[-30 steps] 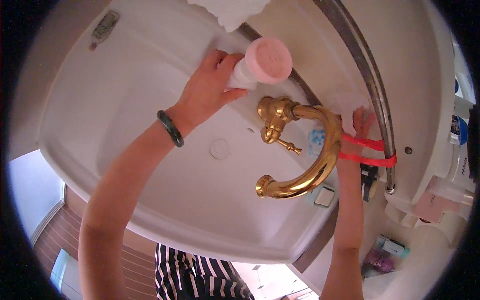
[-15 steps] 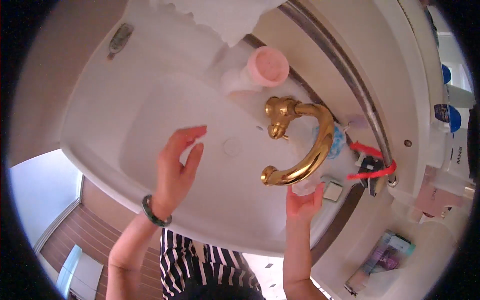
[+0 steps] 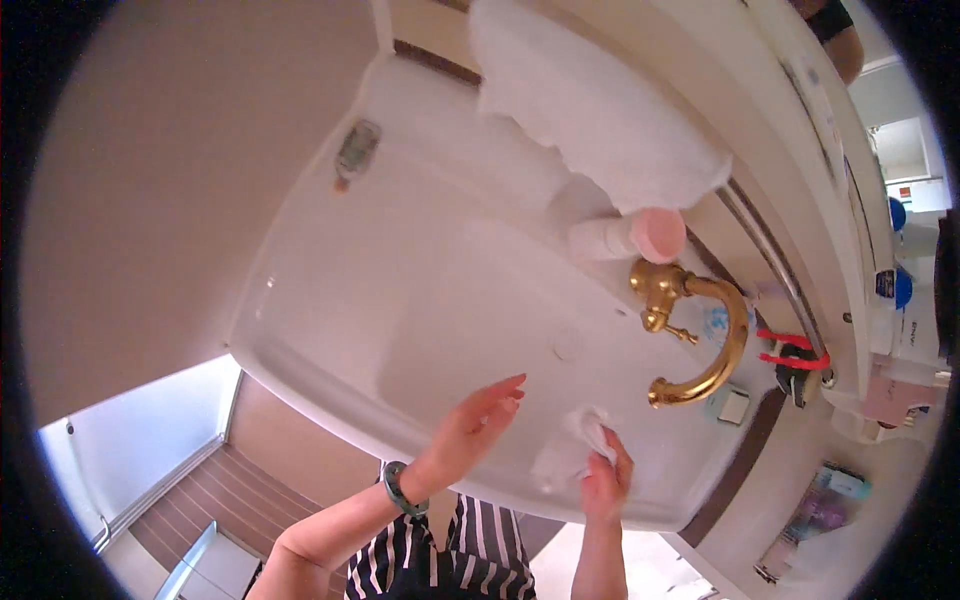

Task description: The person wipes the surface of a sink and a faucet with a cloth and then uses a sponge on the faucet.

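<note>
Cloth (image 3: 575, 445), white and crumpled, lay pressed against the near inner wall of the white washbasin (image 3: 330, 330), gripped in the right hand (image 3: 605, 480), whose fingers were clenched on it. The left hand (image 3: 470, 425) hovered beside it over the basin, fingers extended and released, holding nothing; a dark green bangle (image 3: 397, 488) sat on that wrist. Beyond, one gold curved tap (image 3: 700, 340) arched over the bowl, and one pink-capped bottle (image 3: 630, 238) lay at the far rim under one white towel (image 3: 600, 110). As a judgement, a wide sweep of the cloth toward the far rim could knock the bottle into the bowl, or the knuckles could strike the tap spout.
</note>
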Available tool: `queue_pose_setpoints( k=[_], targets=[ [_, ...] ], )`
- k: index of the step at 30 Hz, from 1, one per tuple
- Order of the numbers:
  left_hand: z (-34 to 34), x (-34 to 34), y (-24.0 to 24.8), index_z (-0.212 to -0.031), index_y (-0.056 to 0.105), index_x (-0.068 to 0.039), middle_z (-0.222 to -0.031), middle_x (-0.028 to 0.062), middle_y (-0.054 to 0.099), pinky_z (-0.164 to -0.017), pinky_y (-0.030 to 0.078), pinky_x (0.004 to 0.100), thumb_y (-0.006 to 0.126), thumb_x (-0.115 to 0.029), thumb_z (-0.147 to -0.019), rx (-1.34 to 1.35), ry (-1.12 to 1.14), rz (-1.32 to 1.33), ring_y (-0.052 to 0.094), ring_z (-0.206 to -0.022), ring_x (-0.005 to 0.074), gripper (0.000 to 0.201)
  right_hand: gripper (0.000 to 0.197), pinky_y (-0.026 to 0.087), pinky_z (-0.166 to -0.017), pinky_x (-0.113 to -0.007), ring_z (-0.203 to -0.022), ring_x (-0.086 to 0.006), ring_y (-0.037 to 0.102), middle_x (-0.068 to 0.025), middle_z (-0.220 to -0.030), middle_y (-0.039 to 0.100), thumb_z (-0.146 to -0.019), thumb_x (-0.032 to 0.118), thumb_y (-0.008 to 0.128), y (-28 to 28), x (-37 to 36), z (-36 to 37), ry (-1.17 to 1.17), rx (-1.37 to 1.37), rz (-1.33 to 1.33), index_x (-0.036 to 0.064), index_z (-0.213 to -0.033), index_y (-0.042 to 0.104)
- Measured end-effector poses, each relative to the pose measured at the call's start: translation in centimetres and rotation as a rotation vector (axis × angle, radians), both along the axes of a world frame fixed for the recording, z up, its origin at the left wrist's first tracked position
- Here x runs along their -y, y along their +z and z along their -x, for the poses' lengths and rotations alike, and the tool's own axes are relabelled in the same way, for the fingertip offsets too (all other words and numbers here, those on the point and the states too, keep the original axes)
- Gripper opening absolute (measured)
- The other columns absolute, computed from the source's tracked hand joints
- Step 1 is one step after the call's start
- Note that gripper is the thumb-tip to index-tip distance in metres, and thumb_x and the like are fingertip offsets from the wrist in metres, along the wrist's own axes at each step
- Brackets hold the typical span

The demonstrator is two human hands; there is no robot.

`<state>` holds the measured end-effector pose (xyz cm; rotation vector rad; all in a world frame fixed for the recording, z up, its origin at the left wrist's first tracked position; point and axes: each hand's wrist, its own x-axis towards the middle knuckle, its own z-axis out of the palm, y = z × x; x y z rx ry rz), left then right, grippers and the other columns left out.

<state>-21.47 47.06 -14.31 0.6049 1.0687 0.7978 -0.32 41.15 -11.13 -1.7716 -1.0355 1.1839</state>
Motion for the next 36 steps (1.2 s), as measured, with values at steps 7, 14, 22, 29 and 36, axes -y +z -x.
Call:
queue_pose_setpoints(
  k=[7,14,22,29,36],
  targets=[
    [8.7,-4.7,-1.7,-0.115,0.06,-0.007,-0.1,-0.0007,0.065,-0.074,0.051,0.0256,0.061,-0.024,-0.097,0.222,0.309,0.249,0.062,-0.089,0.0098,0.025,0.053,0.05,-0.089,-0.038,-0.11,-0.0239,0.06,-0.0119,-0.126,0.061,-0.089,0.02,0.065,-0.4,-10.1,10.0,0.23,0.125,-0.078,0.0067,-0.137,0.048],
    [10.4,-27.7,-1.2,-0.095,0.052,-0.007,-0.082,-0.0029,0.043,-0.072,0.037,0.0314,0.061,-0.021,-0.096,-0.417,0.739,-0.722,0.041,-0.079,0.0124,0.017,0.033,0.055,-0.081,-0.033,-0.095,-0.0207,0.068,-0.0122,-0.12,0.065,-0.09,0.004,0.061,-4.0,-5.3,8.5,0.128,0.119,0.019,0.0045,-0.123,0.059],
    [9.5,-42.2,-6.7,-0.103,0.052,-0.008,-0.099,0.0033,0.05,-0.084,0.037,0.0376,0.061,-0.028,-0.093,-0.886,0.406,-1.159,0.045,-0.095,0.0206,0.024,0.023,0.054,-0.067,-0.026,-0.088,-0.0165,0.071,-0.0095,-0.101,0.072,-0.091,0.003,0.061,-2.0,-4.4,8.3,0.147,0.185,0.085,0.004,-0.114,0.064],
    [5.6,-39.7,-6.7,-0.111,0.052,-0.009,-0.11,0.0057,0.051,-0.092,0.035,0.0414,0.061,-0.031,-0.091,-1.236,0.076,-1.366,0.045,-0.104,0.0242,0.031,0.022,0.056,-0.07,-0.029,-0.084,-0.0181,0.071,-0.0097,-0.098,0.072,-0.088,0.0,0.063,-3.3,-2.9,6.0,0.129,0.176,0.049,0.0015,-0.11,0.064],
    [-1.2,-36.7,-6.0,-0.12,0.052,-0.01,-0.121,0.0081,0.051,-0.099,0.033,0.0452,0.061,-0.034,-0.089,-1.327,-0.185,-1.601,0.045,-0.114,0.0279,0.04,0.045,0.053,-0.087,-0.035,-0.116,-0.0221,0.056,-0.0113,-0.132,0.053,-0.087,0.001,0.064,-5.3,-8.3,5.2,-0.132,0.246,-0.117,0.0037,-0.13,0.05]
  ],
)
